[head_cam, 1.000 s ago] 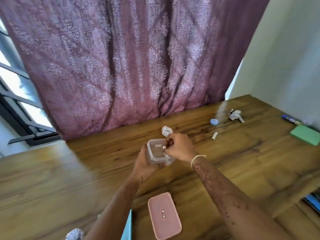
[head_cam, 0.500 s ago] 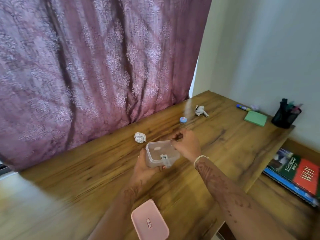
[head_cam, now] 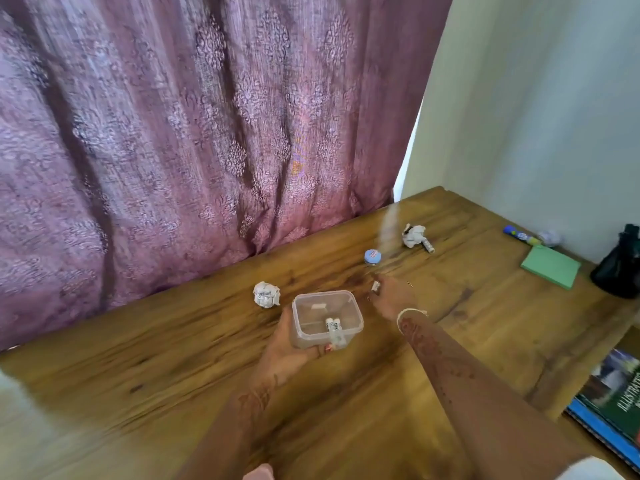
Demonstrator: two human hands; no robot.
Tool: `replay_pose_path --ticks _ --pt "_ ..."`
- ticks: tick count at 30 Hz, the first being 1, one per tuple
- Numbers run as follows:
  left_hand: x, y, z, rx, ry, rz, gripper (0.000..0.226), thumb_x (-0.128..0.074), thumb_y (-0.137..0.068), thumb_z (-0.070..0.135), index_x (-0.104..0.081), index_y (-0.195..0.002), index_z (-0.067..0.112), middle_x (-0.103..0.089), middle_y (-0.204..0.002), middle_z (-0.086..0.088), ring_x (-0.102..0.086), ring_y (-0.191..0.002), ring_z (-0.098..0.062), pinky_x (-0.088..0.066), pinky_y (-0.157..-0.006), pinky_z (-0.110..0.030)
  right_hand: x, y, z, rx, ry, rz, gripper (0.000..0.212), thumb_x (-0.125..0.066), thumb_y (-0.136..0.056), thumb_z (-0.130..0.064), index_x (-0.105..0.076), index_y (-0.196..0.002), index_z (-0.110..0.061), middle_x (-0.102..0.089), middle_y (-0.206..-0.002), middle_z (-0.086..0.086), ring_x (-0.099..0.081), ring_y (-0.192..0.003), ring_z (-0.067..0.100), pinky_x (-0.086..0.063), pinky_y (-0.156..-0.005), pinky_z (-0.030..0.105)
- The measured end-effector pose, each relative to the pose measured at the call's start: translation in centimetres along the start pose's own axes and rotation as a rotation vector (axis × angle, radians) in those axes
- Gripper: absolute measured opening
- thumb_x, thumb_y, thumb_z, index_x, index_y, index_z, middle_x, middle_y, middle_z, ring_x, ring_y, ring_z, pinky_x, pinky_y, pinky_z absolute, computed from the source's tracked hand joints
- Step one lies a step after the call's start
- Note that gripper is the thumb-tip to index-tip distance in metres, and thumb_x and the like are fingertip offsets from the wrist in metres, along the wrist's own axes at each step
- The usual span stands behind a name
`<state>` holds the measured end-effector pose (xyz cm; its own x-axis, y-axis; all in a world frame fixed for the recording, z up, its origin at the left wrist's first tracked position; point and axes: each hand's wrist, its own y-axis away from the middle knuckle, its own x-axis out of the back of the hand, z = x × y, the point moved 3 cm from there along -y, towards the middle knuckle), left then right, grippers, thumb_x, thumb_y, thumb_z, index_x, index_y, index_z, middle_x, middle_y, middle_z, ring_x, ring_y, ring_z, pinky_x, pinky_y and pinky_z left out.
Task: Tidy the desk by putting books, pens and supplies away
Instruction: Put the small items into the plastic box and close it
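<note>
My left hand (head_cam: 285,346) grips a clear plastic container (head_cam: 327,308) just above the wooden desk (head_cam: 145,372). Two small white sticks (head_cam: 334,326) lie inside it. My right hand (head_cam: 393,296) is stretched out to the right of the container, low over the desk, and its fingertips pinch another small white stick (head_cam: 375,285). A further white stick (head_cam: 428,245) lies by a crumpled paper (head_cam: 413,234) at the back.
A second crumpled paper ball (head_cam: 266,294) lies left of the container, and a small blue round tin (head_cam: 372,257) beyond my right hand. At the right are a marker (head_cam: 521,234), green sticky notes (head_cam: 550,266), a black pen holder (head_cam: 620,268) and books (head_cam: 613,403) on a lower shelf.
My right hand left the container and reached out to the right onto the white stick on the desk. The view swung right; my left hand kept holding the container.
</note>
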<state>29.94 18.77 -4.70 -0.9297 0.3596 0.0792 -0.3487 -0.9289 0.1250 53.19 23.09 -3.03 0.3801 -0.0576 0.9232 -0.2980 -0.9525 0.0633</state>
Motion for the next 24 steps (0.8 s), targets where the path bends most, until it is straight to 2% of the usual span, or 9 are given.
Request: replay_pose_path --ticks 3,6,8,11,13,15,18,21,24 --pt "-0.4 -0.6 0.0 0.009 0.004 -0.001 0.085 -0.084 -0.064 -0.004 -0.041 -0.133 0.022 -0.063 -0.124 0.001 -0.064 -0.11 -0.011 -0.057 -0.087 -0.033 -0.1 -0.7 -0.4 0.076 0.143 0.045 0.031 -0.051 -0.093 -0.029 -0.065 -0.118 -0.017 -0.067 -0.116 0.009 -0.06 -0.11 0.029 -0.044 -0.094 0.036" --pt "-0.9 -1.1 0.0 0.006 0.004 -0.009 0.086 -0.081 -0.066 -0.009 -0.038 -0.136 0.016 -0.061 -0.127 -0.003 -0.064 -0.109 -0.011 -0.057 -0.08 -0.029 0.2 -0.8 0.2 0.035 0.059 0.07 0.023 -0.056 -0.086 -0.018 -0.069 -0.105 -0.011 -0.068 -0.107 0.011 -0.062 -0.103 0.031 -0.048 -0.086 0.035" --pt "-1.2 -1.4 0.2 0.004 0.003 -0.015 0.085 -0.08 -0.066 -0.01 -0.038 -0.136 0.015 -0.06 -0.127 -0.004 -0.064 -0.107 -0.01 -0.057 -0.078 -0.026 0.8 -0.9 1.1 -0.073 -0.157 0.073 0.018 -0.061 -0.081 -0.017 -0.069 -0.096 -0.01 -0.068 -0.093 0.007 -0.064 -0.091 0.028 -0.05 -0.078 0.032" --pt "-1.7 -1.7 0.6 -0.012 0.017 -0.022 0.083 -0.08 -0.066 -0.011 -0.04 -0.133 0.016 -0.061 -0.124 -0.002 -0.065 -0.103 -0.006 -0.056 -0.076 -0.024 2.5 -0.5 1.4 -0.247 -0.803 0.115 0.006 -0.067 -0.073 -0.006 -0.067 -0.076 -0.011 -0.066 -0.064 0.001 -0.064 -0.063 0.019 -0.054 -0.069 0.035" --pt "-1.9 -1.9 0.8 -0.027 0.02 -0.029 0.083 -0.079 -0.066 -0.012 -0.039 -0.132 0.016 -0.061 -0.123 0.0 -0.066 -0.1 -0.002 -0.055 -0.075 -0.022 4.1 0.1 0.7 -0.217 -1.127 0.129 0.013 -0.067 -0.076 0.003 -0.064 -0.075 -0.01 -0.063 -0.059 0.003 -0.059 -0.054 0.015 -0.055 -0.062 0.031" --pt "-2.1 -2.1 0.6 -0.033 0.023 -0.022 0.084 -0.08 -0.065 -0.012 -0.038 -0.133 0.015 -0.061 -0.123 -0.001 -0.065 -0.1 -0.001 -0.055 -0.077 -0.021 6.0 1.5 -0.8 -0.104 -1.257 0.053 0.011 -0.068 -0.081 0.004 -0.063 -0.082 -0.007 -0.064 -0.066 0.006 -0.061 -0.052 0.009 -0.052 -0.054 0.022" --pt "-2.5 -2.2 0.6 -0.042 0.045 -0.022 0.083 -0.08 -0.066 -0.011 -0.037 -0.131 0.017 -0.06 -0.127 -0.005 -0.064 -0.104 -0.005 -0.055 -0.085 -0.026 6.6 3.2 -2.5 0.012 -1.197 -0.131 0.02 -0.071 -0.081 0.004 -0.063 -0.099 0.001 -0.068 -0.082 0.01 -0.068 -0.065 0.012 -0.06 -0.062 0.029" --pt "-3.1 -2.4 0.9 -0.067 0.044 -0.042 0.09 -0.085 -0.059 -0.004 -0.036 -0.133 0.016 -0.06 -0.125 -0.004 -0.064 -0.105 -0.006 -0.055 -0.084 -0.026 5.7 4.1 -3.6 0.102 -0.9 -0.199 0.018 -0.076 -0.075 0.004 -0.066 -0.087 -0.004 -0.068 -0.08 0.009 -0.067 -0.075 0.019 -0.06 -0.075 0.04" --pt "-3.5 -2.5 1.2 -0.077 0.048 -0.054 0.09 -0.084 -0.06 -0.005 -0.036 -0.133 0.013 -0.059 -0.126 -0.006 -0.064 -0.104 -0.007 -0.054 -0.082 -0.024 5.0 4.7 -4.4 0.198 -0.622 -0.158 0.015 -0.077 -0.071 -0.001 -0.068 -0.078 -0.011 -0.068 -0.075 0.005 -0.064 -0.067 0.012 -0.058 -0.067 0.023"
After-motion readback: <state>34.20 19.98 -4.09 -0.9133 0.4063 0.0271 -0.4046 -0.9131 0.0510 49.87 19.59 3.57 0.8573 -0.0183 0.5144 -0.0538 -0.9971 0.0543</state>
